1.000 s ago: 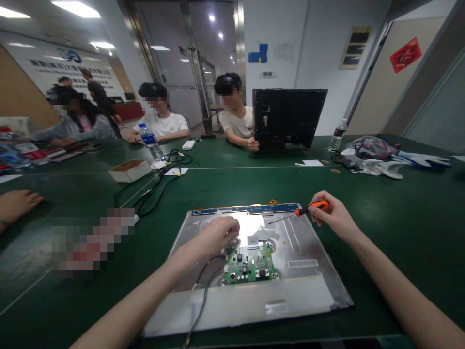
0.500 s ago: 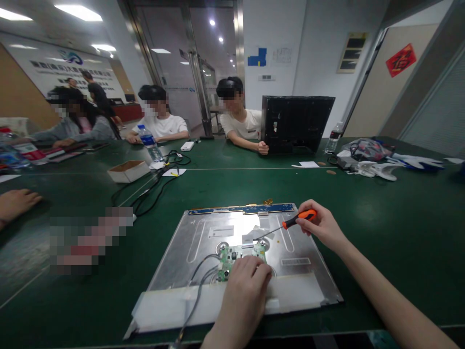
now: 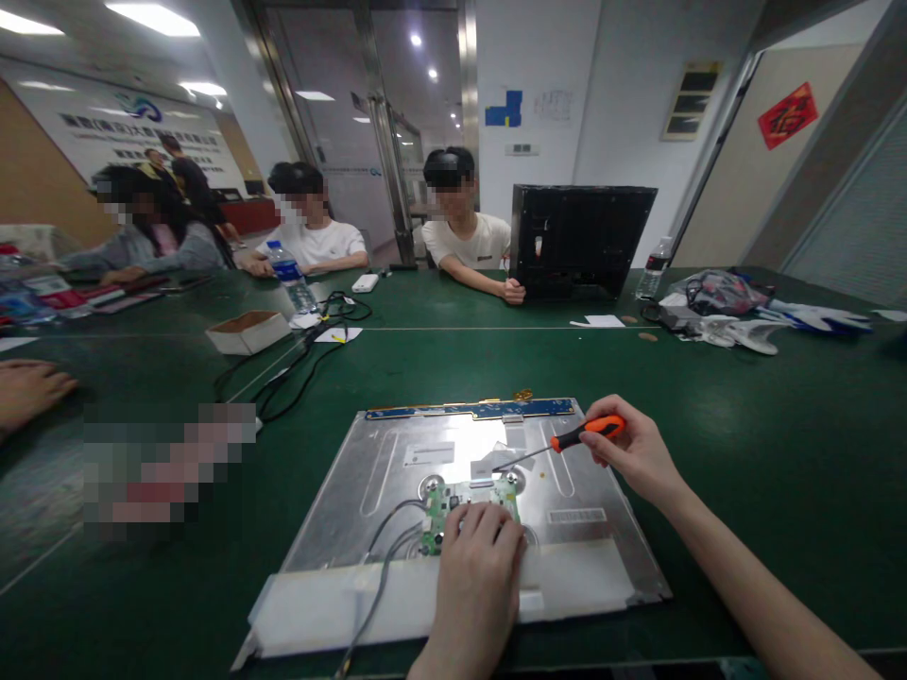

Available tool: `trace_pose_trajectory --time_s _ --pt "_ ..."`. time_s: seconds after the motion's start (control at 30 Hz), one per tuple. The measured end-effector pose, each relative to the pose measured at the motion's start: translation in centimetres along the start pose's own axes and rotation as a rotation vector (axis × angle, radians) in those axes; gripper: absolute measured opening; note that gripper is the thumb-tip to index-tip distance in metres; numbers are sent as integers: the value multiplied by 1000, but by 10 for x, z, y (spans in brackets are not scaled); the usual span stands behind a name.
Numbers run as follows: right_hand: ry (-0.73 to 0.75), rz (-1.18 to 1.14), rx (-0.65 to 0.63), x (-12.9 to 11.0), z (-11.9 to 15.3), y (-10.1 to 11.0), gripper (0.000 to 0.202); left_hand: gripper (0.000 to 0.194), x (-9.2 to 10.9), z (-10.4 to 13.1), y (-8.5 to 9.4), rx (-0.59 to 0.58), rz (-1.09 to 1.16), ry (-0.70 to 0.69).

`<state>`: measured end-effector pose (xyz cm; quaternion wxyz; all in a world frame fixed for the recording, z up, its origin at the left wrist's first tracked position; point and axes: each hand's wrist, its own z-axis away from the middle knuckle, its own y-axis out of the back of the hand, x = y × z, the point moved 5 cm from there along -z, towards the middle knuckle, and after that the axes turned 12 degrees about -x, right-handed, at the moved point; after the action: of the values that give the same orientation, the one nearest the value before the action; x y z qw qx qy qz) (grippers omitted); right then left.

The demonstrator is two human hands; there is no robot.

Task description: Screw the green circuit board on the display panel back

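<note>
A flat metal-backed display panel (image 3: 333,501) lies on the green table in front of me. My left hand (image 3: 478,567) bends its fingers, held together, over the green circuit board (image 3: 436,519) at the panel's middle, covering much of it; the fingertips' exact grip is partly hidden. My right hand (image 3: 630,449) is closed around the orange and black handle of a screwdriver (image 3: 571,437). Its thin shaft slants down left, and the tip lies by a pale flap just above the circuit board. Grey cables (image 3: 386,567) run from the board's left side. A blue strip board (image 3: 468,409) lines the panel's far edge.
A black monitor casing (image 3: 581,241) stands across the table, where a seated person's hand (image 3: 514,291) touches it. Black cables (image 3: 304,364), an open white box (image 3: 248,332) and a water bottle (image 3: 289,276) lie left. Another person's hand (image 3: 35,387) rests at far left.
My right hand and the screwdriver have shifted very slightly, the tip moving a little left. My left hand's fingers have settled slightly on the board.
</note>
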<state>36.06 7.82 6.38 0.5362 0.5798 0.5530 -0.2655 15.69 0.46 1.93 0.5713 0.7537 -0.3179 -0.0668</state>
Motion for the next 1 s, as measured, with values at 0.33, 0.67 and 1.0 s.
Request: trace_pose_trajectory --time_s 0.33,0.67,1.0 --pt "-1 52 -22 -1 0 0 26 18 -3 7 3 56 105 -19" --pt "13 118 -4 0 1 3 23 16 -5 4 1 27 113 38" --pt "37 60 33 -4 2 5 27 16 -8 3 1 13 249 19"
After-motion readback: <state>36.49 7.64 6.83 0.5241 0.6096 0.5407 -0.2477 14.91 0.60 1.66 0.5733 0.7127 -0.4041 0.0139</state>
